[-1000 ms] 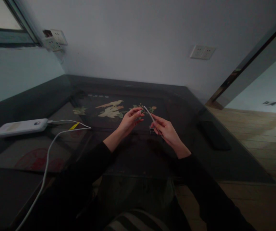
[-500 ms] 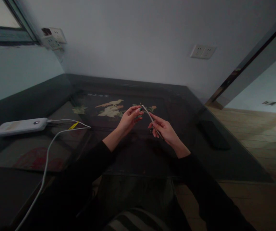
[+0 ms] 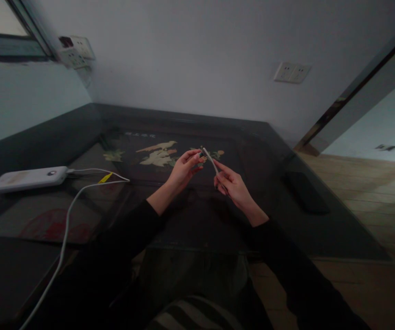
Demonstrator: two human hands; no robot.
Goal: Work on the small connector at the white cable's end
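While both hands hover just above the dark glass counter (image 3: pixel 286 215), they share one thin pale stick (image 3: pixel 211 162), prob. a slim pen or stylus – too small & dim to say which. The right hand (image 3: pixel 233 189) has its grip pinching the lower part, thumb & forefinger pressed on the shaft, other fingers curled below. The left hand (image 3: pixel 183 168) has its grip pinched at the upper tip, where a small dark bit sits, poss. a cap or nib; can't tell exactly. The stick is tilted, top end leaning left, held mid-air over the painted bird-and-flower panel (image 3: pixel 158 156) under the glass, not touching the counter.

Handling, as a judgement: looks v. light & stiff, narrow, prob. smooth, so it could roll or slip betw. fingertips. A two-finger pinch near the middle of the shaft seems the steadiest hold; the tip end looks like the delicate part, so only light pressure there. Not much force needed anywhere.

Well apart on the left lies a white power bank (image 3: pixel 28 178) w/ a white cable (image 3: pixel 67 220) running off toward the near edge, a yellow tag (image 3: pixel 105 178) on it. A dark flat thing (image 3: pixel 305 192) lies to the right, unclear what.
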